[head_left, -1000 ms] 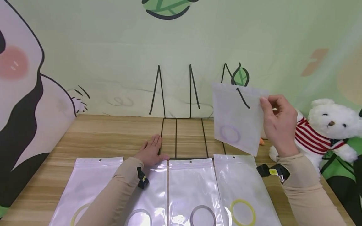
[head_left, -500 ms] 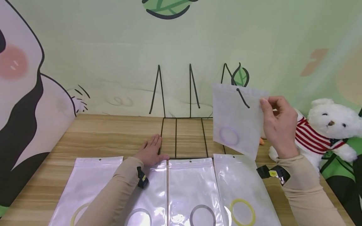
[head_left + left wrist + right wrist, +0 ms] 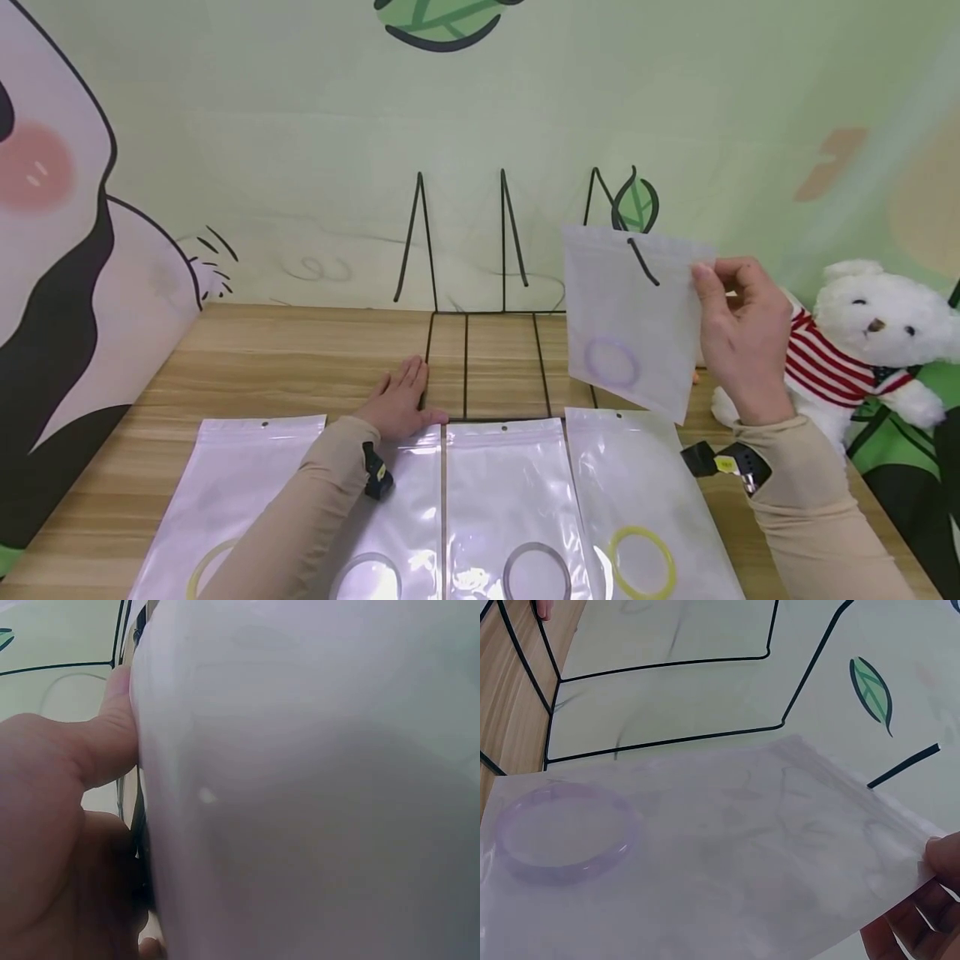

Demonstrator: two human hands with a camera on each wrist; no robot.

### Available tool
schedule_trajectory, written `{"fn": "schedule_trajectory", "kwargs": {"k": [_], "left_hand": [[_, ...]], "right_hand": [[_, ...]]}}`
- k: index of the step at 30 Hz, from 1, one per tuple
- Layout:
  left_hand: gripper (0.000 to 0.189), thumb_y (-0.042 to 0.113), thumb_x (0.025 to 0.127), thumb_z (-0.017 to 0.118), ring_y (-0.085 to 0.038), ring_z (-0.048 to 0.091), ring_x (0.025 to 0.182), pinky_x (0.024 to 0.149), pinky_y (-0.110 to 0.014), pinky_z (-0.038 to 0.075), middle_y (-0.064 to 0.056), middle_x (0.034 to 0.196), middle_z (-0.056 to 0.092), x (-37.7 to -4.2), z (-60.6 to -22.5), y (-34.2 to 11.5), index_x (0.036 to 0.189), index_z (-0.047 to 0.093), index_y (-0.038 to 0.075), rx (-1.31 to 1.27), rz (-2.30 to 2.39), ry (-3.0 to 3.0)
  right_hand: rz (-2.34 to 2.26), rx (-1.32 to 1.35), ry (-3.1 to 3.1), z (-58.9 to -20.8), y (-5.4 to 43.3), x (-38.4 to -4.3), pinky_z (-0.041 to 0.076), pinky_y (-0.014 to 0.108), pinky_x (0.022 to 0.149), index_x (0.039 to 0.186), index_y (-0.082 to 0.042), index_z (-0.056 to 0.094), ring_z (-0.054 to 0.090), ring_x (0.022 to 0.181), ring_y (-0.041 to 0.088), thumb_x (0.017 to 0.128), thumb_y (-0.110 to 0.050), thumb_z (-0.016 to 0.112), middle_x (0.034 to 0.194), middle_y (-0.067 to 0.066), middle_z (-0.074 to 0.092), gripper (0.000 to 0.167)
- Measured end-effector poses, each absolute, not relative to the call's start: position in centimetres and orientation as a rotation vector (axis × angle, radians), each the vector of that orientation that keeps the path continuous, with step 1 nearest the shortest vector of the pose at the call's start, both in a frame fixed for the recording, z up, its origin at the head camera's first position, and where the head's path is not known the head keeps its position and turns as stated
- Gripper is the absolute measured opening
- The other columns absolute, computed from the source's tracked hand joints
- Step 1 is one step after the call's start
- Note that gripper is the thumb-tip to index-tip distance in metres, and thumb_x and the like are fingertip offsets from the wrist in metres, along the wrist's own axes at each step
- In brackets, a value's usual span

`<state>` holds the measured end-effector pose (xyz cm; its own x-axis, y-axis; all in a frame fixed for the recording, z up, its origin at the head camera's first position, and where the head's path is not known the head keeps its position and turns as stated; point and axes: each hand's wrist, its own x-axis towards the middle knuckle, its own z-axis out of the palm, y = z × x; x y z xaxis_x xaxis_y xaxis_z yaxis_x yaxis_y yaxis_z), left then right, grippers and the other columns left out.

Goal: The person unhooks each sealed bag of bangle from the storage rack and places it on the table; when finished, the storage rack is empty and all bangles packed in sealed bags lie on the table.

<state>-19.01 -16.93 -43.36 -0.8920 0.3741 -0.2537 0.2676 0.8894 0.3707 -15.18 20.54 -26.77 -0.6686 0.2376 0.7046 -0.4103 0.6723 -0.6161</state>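
In the head view my right hand (image 3: 746, 337) pinches the upper right edge of a white zip bag (image 3: 637, 308) between thumb and fingers. A pale purple bangle (image 3: 566, 834) shows through the bag. The tip of the right-hand prong (image 3: 643, 262) of a black wire rack (image 3: 467, 367) comes out through the top of this bag. My left hand (image 3: 400, 402) rests with extended fingers at the left side of the rack's base, its thumb at the front wire. A pale, blurred surface fills most of the left wrist view, beside the left thumb (image 3: 112, 742).
Several white zip bags lie along the table front, one with a grey ring (image 3: 537, 573) and one with a yellow ring (image 3: 642, 563) showing. A white teddy bear (image 3: 870, 333) sits at the right. A printed backdrop (image 3: 300, 150) stands behind the wooden table (image 3: 247, 358).
The right hand and the bag's free edge have shifted very slightly right and down, and the bag has swung a little on its prong. The left hand stays in place.
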Motion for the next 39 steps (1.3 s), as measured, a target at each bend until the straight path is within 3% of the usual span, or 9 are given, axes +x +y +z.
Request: {"fn": "schedule_trajectory", "kwargs": {"k": [14, 26, 39], "left_hand": [[0.093, 0.053, 0.096, 0.052, -0.033, -0.003, 0.147, 0.117, -0.053, 0.003, -0.021, 0.160, -0.001, -18.8, -43.0, -16.8, 0.152, 0.007, -0.007, 0.483, 0.466, 2.746], [0.094, 0.054, 0.095, 0.052, -0.033, -0.002, 0.147, 0.117, -0.053, 0.003, -0.021, 0.160, 0.000, -18.9, -43.2, -16.8, 0.152, 0.008, -0.006, 0.479, 0.474, 2.751], [0.093, 0.052, 0.096, 0.052, -0.033, -0.003, 0.148, 0.117, -0.052, 0.002, -0.021, 0.160, 0.000, -18.9, -43.3, -16.9, 0.152, 0.007, -0.007, 0.486, 0.491, 2.742]], "right_hand": [[1.030, 0.151, -2.054, -26.7, 20.7, -14.6, 0.039, 0.018, 0.067, 0.095, 0.008, 0.063, 0.049, 0.074, 0.003, 0.097, -0.019, 0.061, 0.082, -0.011, 0.055, 0.027], [0.988, 0.164, -2.074, -26.8, 21.0, -14.1, 0.038, 0.018, 0.064, 0.098, 0.009, 0.063, 0.049, 0.073, 0.004, 0.097, -0.018, 0.060, 0.086, 0.000, 0.059, 0.027], [0.969, 0.155, -2.073, -26.8, 21.2, -13.7, 0.037, 0.016, 0.061, 0.097, 0.008, 0.063, 0.048, 0.069, 0.002, 0.096, -0.019, 0.061, 0.083, -0.006, 0.058, 0.027]]}}
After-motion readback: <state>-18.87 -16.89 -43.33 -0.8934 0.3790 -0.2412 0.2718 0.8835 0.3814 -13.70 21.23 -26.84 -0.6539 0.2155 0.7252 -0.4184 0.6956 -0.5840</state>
